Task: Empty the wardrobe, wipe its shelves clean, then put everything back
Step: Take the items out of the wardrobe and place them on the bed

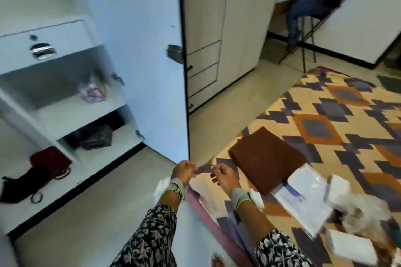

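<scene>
The whole view is smeared, so small things read poorly. At the lower middle the left hand [184,171] and right hand [224,176] have their fingers curled, each seeming to pinch the top edge of a pale cloth [202,189] with a pink border, whose lower part is cut off behind the sleeves. The wardrobe [141,50] stands open at the left: a blurred plastic packet [93,92] lies on its middle shelf, a grey bag [96,136] sits half hidden below, and a maroon bag [51,161] is on the bottom. At the right, the rug [338,115] carries a brown folded cloth [267,158] and papers [303,199].
</scene>
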The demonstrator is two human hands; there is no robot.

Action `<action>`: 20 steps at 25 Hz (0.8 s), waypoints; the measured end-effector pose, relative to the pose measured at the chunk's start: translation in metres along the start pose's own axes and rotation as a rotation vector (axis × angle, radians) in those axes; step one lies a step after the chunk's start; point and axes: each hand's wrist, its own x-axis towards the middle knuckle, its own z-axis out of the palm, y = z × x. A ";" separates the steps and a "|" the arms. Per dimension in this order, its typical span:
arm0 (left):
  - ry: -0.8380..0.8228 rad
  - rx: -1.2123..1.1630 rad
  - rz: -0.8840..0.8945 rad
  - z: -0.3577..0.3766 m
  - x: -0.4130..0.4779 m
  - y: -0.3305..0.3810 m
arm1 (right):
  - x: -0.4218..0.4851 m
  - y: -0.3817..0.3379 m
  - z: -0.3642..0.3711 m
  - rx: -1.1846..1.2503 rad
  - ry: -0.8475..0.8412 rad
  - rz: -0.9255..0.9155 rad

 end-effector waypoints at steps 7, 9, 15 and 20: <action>0.237 -0.118 -0.076 -0.153 0.062 -0.023 | 0.090 -0.059 0.140 -0.044 -0.214 -0.028; 0.287 -0.141 -0.114 -0.191 0.090 -0.031 | 0.121 -0.079 0.177 -0.054 -0.257 -0.029; 0.404 -0.224 -0.191 -0.284 0.157 -0.022 | 0.202 -0.142 0.264 -0.118 -0.372 -0.053; 0.510 -0.226 -0.243 -0.353 0.215 -0.023 | 0.274 -0.187 0.341 -0.198 -0.403 -0.074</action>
